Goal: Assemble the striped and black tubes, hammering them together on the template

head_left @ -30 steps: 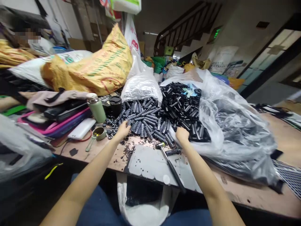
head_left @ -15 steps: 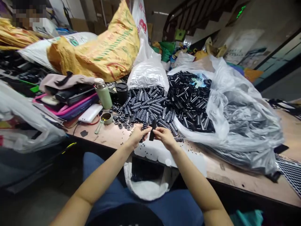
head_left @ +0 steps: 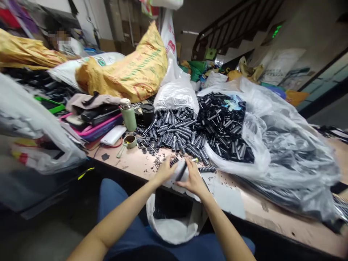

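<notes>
My left hand [head_left: 164, 172] is closed around a black ribbed cylinder [head_left: 174, 162], with only its end showing above the fingers. Beside it, my right hand [head_left: 194, 177] grips a smooth black tube [head_left: 181, 171] lengthwise between thumb and fingers, tilted over the white sheet. A small gap separates the two hands. Just past my right fingertips lies a small yellow-ended item [head_left: 195, 160], partly covered. Beyond the hands is a heap of black ribbed cylinders [head_left: 174, 132], and one more ribbed piece [head_left: 207, 169] lies right of my right hand.
A plastic bag [head_left: 261, 145] of smooth black pieces [head_left: 223, 127] stands open at right. On the left are a green flask [head_left: 128, 115], a black cup [head_left: 148, 114], a small pan [head_left: 130, 141] and a white power bank [head_left: 113, 135]. A white bag [head_left: 174, 237] hangs below the table edge.
My hands have come down nearer the table edge and moved apart. The black tube, upright between both hands before, is now tilted in my right hand. The camera view has shifted.
</notes>
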The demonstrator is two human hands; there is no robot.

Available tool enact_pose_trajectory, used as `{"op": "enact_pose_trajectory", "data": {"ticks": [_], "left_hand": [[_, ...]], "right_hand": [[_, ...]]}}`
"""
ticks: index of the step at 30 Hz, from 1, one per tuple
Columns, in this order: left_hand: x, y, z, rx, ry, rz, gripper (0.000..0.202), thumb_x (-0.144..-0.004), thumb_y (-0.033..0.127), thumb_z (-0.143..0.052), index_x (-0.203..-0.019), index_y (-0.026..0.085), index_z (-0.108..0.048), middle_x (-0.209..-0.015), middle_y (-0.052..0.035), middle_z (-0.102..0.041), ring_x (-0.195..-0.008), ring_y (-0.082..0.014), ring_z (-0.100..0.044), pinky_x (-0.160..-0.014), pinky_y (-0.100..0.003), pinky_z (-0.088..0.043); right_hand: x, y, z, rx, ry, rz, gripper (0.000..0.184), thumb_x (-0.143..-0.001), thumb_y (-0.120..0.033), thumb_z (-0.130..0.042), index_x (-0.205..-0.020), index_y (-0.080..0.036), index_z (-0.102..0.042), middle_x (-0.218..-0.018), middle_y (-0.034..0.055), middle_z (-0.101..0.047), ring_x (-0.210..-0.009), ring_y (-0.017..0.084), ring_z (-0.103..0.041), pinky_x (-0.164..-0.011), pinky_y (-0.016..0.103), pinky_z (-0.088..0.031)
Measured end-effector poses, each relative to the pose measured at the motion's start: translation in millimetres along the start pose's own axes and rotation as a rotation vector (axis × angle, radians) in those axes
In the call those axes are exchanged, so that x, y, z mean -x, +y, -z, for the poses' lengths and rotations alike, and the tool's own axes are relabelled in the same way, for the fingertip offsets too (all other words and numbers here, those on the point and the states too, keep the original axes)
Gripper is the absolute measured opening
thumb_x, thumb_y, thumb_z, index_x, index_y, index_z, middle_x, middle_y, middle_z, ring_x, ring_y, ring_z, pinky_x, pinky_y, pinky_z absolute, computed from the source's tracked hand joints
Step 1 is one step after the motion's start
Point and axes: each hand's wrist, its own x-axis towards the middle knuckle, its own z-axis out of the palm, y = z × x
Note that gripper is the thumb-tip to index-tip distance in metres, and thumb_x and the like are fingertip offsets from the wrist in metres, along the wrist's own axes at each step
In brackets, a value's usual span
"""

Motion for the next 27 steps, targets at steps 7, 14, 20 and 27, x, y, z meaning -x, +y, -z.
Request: {"op": "enact_pose_trajectory", "data": {"ticks": [7, 14, 20, 27], "left_hand": [[36.6, -32.4, -8.9, -0.616, 0.112, -0.185, 0.035, -0.086, 0.013, -0.051, -0.121, 0.017, -0.055, -0.108, -0.0110, -0.062, -0.104, -0.0266, -0.055, -0.092, -0.045, -0.045], [38.1, 0.1, 25.8, -0.278, 0.032, -0.268, 0.014, -0.081, 0.021, -0.065, -0.093, 0.016, -0.062, -0.091, -0.0070, -0.062, -0.089, -0.0201, -0.059, -0.082, -0.033, -0.049], [17.6, 3.2, -5.7, 0.079, -0.125, -0.209, 0.023, -0.089, 0.032, -0.054, -0.107, 0.018, -0.059, -0.101, -0.0082, -0.064, -0.097, -0.0198, -0.060, -0.090, -0.033, -0.046], [-4.7, -3.2, -21.3, 0.621, 0.024, 0.176, 0.039, -0.091, 0.055, -0.038, -0.105, 0.020, -0.050, -0.068, 0.0052, -0.047, -0.048, -0.0075, -0.045, -0.046, -0.020, -0.039]], "right_hand": [[34.9, 46.9, -24.0, 0.135, 0.021, -0.192, 0.089, -0.062, -0.040, -0.075, -0.138, -0.013, -0.038, -0.137, 0.0174, -0.041, -0.131, 0.034, -0.040, -0.111, 0.046, -0.034], [36.5, 58.1, -16.7, 0.143, 0.035, -0.173, 0.087, -0.065, -0.044, -0.072, -0.139, -0.013, -0.037, -0.136, 0.0166, -0.040, -0.131, 0.032, -0.040, -0.111, 0.043, -0.034], [37.9, 34.9, -8.0, 0.164, -0.077, -0.245, 0.087, -0.065, -0.043, -0.073, -0.137, -0.011, -0.040, -0.142, 0.0189, -0.037, -0.135, 0.033, -0.034, -0.113, 0.044, -0.031], [39.6, 38.4, -9.7, 0.125, -0.053, -0.252, 0.083, -0.065, -0.037, -0.072, -0.138, -0.014, -0.039, -0.144, 0.0183, -0.034, -0.136, 0.034, -0.034, -0.113, 0.047, -0.031]]}}
